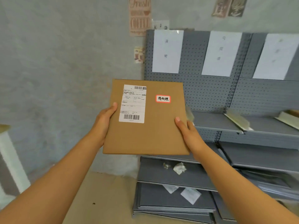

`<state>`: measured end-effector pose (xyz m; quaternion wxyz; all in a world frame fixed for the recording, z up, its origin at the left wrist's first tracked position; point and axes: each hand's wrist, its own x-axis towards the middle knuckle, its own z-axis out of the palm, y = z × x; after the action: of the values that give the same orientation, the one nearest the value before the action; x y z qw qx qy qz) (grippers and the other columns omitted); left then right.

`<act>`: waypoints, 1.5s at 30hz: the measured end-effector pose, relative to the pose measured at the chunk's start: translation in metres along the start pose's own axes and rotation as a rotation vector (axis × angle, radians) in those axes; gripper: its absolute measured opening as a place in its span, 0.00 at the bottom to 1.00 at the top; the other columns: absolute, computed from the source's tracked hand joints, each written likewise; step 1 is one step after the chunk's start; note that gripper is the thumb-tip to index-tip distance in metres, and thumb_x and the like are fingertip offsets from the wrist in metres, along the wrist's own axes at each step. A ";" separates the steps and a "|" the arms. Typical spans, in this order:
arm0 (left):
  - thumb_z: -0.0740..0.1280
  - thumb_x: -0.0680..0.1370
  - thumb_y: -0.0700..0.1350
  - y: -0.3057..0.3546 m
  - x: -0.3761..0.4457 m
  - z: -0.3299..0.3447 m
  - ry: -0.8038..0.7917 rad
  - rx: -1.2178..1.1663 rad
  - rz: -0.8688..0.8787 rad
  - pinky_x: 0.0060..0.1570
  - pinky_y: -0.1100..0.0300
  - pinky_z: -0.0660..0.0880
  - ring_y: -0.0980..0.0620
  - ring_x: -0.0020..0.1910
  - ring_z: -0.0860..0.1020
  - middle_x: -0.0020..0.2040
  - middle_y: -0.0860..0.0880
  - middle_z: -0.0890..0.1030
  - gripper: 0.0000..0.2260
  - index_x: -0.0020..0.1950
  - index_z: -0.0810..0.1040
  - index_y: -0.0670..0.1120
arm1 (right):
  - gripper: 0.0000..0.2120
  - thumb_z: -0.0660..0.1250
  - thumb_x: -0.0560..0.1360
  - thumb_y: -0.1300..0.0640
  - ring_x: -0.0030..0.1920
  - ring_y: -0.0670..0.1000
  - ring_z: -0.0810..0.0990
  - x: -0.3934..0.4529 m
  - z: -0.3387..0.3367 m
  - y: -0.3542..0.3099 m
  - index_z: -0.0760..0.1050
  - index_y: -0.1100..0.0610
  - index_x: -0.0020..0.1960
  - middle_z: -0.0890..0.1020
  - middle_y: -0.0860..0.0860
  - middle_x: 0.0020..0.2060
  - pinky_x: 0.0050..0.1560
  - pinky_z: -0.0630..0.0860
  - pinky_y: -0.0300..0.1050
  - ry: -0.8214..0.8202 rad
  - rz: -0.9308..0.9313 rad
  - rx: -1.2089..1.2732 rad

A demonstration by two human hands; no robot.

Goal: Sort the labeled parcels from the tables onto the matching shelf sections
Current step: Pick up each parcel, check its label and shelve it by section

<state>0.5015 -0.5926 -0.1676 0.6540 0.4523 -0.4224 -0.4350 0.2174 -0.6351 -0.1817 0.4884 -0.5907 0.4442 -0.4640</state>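
A flat brown cardboard parcel [155,126] is held up in front of me, its face toward the camera. It carries a white shipping label [132,103] and a small red-bordered sticker with handwritten characters [163,98]. My left hand [105,122] grips its left edge, thumb on the front. My right hand [187,130] grips its right edge the same way. Behind the parcel stands a grey pegboard shelf unit [210,92] with three white section signs: left [167,51], middle [221,53], right [275,56].
The upper shelf board [215,122] runs to the right with angled dividers [237,121]. Lower boards [174,175] hold crumpled paper scraps. Loose grey shelf panels [171,206] are stacked on the floor. A white post [11,159] stands at the left. Posters hang on the grey wall.
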 end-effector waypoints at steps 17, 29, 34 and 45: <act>0.69 0.72 0.66 -0.116 0.143 0.415 -0.387 -0.053 -0.124 0.59 0.39 0.77 0.40 0.55 0.82 0.56 0.44 0.84 0.27 0.63 0.80 0.48 | 0.33 0.62 0.74 0.35 0.53 0.48 0.80 0.056 -0.379 0.039 0.64 0.51 0.73 0.79 0.49 0.58 0.54 0.75 0.48 0.479 0.036 -0.087; 0.64 0.79 0.60 -0.160 0.172 0.667 -0.510 -0.010 -0.107 0.53 0.46 0.79 0.43 0.52 0.83 0.54 0.45 0.85 0.18 0.59 0.82 0.49 | 0.31 0.63 0.75 0.34 0.53 0.49 0.80 0.088 -0.610 0.059 0.64 0.49 0.71 0.79 0.48 0.56 0.53 0.75 0.48 0.641 0.028 -0.065; 0.63 0.79 0.60 -0.182 0.171 0.752 -0.444 -0.001 -0.091 0.59 0.42 0.77 0.41 0.54 0.83 0.53 0.45 0.86 0.17 0.56 0.83 0.50 | 0.28 0.63 0.75 0.35 0.52 0.49 0.80 0.107 -0.706 0.070 0.65 0.49 0.67 0.79 0.46 0.54 0.50 0.77 0.47 0.561 0.021 -0.026; 0.69 0.72 0.65 -0.214 0.182 0.892 -0.311 -0.024 -0.095 0.61 0.39 0.76 0.40 0.56 0.82 0.57 0.44 0.84 0.27 0.62 0.81 0.48 | 0.41 0.69 0.62 0.28 0.53 0.49 0.84 0.175 -0.874 0.083 0.70 0.48 0.69 0.82 0.48 0.58 0.54 0.80 0.49 0.342 -0.027 0.010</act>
<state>-0.3345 -1.0112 -0.1350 0.5651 0.3910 -0.4914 -0.5351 -0.6161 -0.9606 -0.1636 0.4023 -0.5067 0.5105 -0.5664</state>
